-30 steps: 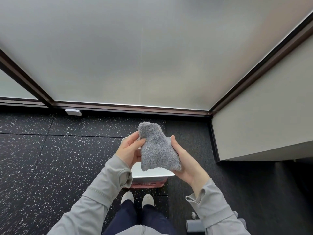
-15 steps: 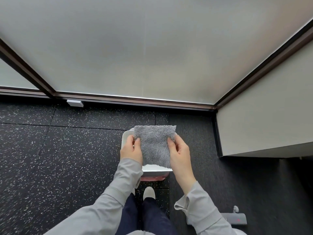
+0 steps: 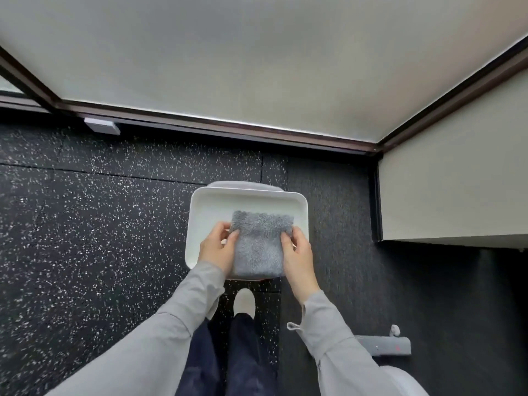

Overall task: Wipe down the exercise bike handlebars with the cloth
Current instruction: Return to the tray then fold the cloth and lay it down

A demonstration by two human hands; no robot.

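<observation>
A folded grey fluffy cloth is held flat over a white rectangular tray on the floor in front of me. My left hand pinches the cloth's left edge and my right hand pinches its right edge. Whether the cloth rests on the tray or hovers just above it cannot be told. The exercise bike's handlebars are not in view; only a grey bar-shaped part and a pale rounded part show at the lower right.
The floor is black speckled rubber matting. A frosted glass wall with a dark frame runs across the back, and a light wall block juts out on the right. My feet stand just behind the tray.
The cloth went from a bunched, raised shape to a flat folded square, and both hands lowered it over the tray. My view tilted further down.
</observation>
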